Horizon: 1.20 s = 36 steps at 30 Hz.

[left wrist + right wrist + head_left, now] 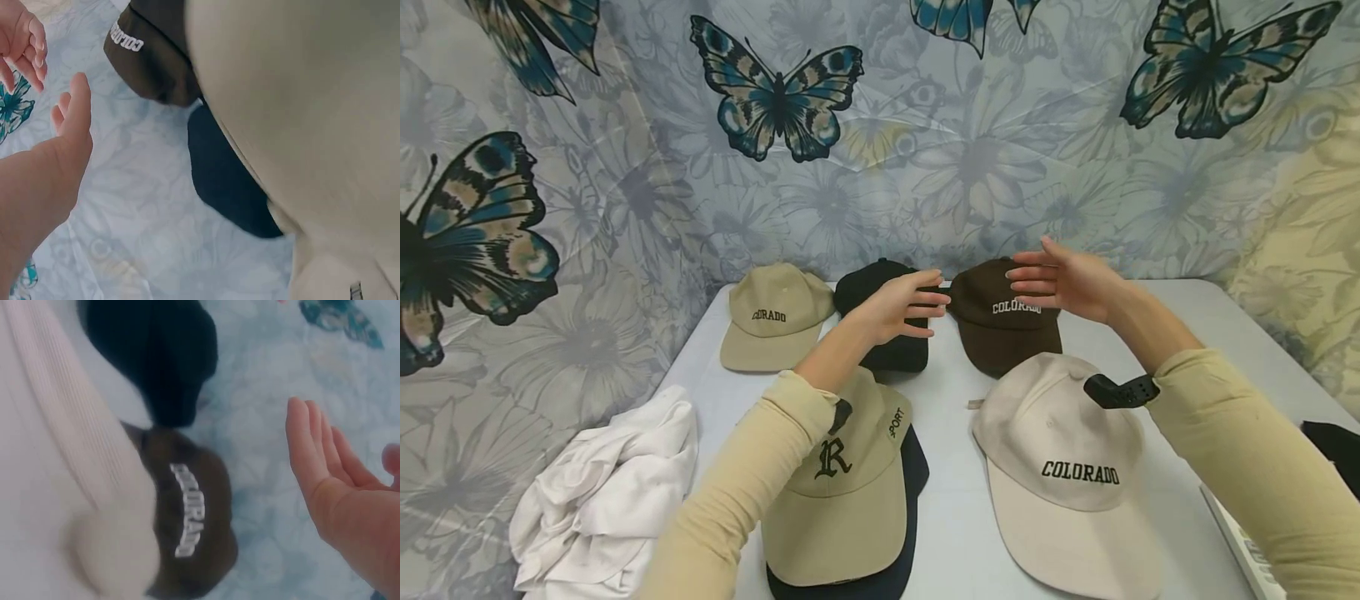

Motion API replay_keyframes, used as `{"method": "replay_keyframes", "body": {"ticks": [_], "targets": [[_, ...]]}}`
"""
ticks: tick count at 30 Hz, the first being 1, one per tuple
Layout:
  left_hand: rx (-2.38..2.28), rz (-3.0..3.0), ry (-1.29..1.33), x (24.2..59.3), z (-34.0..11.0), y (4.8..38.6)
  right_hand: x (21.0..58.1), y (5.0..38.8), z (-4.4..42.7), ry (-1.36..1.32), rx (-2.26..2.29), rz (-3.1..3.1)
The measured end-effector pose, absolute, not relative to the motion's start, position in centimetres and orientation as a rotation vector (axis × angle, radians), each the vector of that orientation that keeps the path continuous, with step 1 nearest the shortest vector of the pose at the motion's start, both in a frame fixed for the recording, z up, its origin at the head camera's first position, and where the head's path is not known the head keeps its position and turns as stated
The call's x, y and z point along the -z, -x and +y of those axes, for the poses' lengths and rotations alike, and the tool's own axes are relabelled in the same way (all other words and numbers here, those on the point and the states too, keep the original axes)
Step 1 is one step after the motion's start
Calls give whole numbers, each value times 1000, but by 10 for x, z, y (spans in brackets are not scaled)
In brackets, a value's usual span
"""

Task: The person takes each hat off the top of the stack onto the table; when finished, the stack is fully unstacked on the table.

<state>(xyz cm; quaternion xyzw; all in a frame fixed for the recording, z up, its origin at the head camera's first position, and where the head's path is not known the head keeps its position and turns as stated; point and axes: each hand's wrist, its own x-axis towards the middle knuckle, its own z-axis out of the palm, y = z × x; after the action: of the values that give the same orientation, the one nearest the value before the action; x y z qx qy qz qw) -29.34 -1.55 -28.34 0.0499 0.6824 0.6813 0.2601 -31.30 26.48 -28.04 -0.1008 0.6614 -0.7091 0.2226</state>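
Both hands hang in the air above the caps, palms turned inward and holding nothing. The left hand point(904, 308) is in front of a black cap point(872, 283) in the back row, hiding part of it. Before the brown COLORADO cap point(1000, 333) hovers the right hand point(1067, 279), its fingers extended. A tan cap point(778, 321) stands at the back left. Nearer, a khaki cap with an R point(842, 517) lies over a navy cap point(916, 467). A cream COLORADO cap point(1067, 500) sits below the right forearm.
White cloth point(610, 500) is heaped at the table's left. A white flat object point(1236, 542) lies by the right sleeve, and something black point(1333, 446) shows at the right edge. A butterfly-patterned fabric point(925, 167) hangs behind the white table point(951, 500).
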Motion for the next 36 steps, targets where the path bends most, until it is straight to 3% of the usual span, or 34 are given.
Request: {"method": "replay_keyframes", "body": {"ticks": [14, 36], "targets": [[-1719, 1881, -244, 273, -89, 257, 283, 288, 213, 343, 1806, 1880], [-1665, 2055, -62, 302, -175, 210, 323, 261, 161, 383, 1627, 1843]]}}
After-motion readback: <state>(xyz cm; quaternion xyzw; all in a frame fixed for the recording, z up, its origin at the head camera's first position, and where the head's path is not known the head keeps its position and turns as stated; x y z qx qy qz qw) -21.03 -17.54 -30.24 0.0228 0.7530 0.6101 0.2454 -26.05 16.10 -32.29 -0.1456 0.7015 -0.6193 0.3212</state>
